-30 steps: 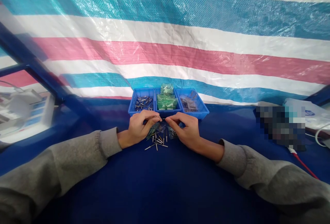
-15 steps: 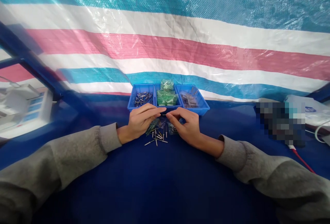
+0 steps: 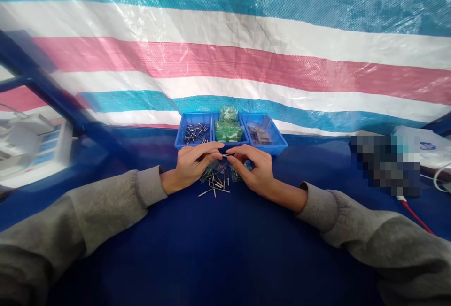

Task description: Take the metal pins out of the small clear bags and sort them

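A thin metal rivet [image 3: 224,156] spans the small gap between my hands. My right hand [image 3: 254,167] pinches its right end between thumb and index finger. My left hand [image 3: 193,163] has its fingers closed around the left end. Below the hands a loose pile of rivets [image 3: 216,185] lies on the blue table, with small plastic bags [image 3: 239,171] partly hidden behind my fingers. Just beyond stand three blue bins: the left bin [image 3: 180,134] holds rivets, the middle one [image 3: 213,132] green bags, the right one [image 3: 282,141] clear bags.
A striped plastic sheet [image 3: 225,57] hangs behind the blue table [image 3: 218,245]. At the right lie a pixelated dark object [image 3: 384,165], a red cable [image 3: 416,214] and a white plastic bag [image 3: 433,149]. A white device [image 3: 38,151] appears at the far left.
The left index finger has shifted slightly left, and the thumb now meets the rivet, which shows more clearly. The view has tilted a little. My right hand has hardly moved.
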Motion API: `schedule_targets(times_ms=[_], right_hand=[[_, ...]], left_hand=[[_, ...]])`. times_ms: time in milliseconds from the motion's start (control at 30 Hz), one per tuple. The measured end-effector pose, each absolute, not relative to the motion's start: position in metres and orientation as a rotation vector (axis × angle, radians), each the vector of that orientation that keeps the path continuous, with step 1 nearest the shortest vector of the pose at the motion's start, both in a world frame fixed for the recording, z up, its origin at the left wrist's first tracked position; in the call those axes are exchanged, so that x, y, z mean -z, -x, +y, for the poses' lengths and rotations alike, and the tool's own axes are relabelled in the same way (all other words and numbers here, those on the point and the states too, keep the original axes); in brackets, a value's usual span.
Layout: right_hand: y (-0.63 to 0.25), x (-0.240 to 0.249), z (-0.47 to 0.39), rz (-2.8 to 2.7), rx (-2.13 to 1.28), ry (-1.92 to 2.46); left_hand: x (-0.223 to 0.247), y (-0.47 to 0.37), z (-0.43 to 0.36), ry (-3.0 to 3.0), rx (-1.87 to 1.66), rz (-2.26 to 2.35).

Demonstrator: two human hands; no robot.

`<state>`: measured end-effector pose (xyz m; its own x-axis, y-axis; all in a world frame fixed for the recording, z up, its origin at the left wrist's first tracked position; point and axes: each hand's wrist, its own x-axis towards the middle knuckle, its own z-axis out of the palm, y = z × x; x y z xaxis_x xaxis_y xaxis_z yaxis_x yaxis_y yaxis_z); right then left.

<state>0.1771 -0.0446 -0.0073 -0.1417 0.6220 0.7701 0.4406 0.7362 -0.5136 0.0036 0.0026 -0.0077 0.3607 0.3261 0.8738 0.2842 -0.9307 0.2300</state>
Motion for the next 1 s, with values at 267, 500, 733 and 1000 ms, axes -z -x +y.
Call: schedule_targets(times_ms=[267,500,733,1000], right_hand=[[-0.1756,0.0089,-0.0414,-1.833,-0.171,0.824],[-0.1765,0.0086,-0.0424,-1.75,-0.278,0.937],[-0.1765,0.0072,-0.0434,-1.738,-0.29,0.943],[-0.1756,0.0075,-0.0442,-1.76,-0.277,0.929]], left_hand=[[0.0032,-0.0046,0.0014,-2.585,-1.68,0.505],[0.0052,-0.0052,0.0042,-2.528,-1.717,0.531],[0.0053,-0.0059,0.0038,-2.514,-1.77,0.506],[0.005,-0.0061,0.0041,-2.479,-1.814,0.542]])
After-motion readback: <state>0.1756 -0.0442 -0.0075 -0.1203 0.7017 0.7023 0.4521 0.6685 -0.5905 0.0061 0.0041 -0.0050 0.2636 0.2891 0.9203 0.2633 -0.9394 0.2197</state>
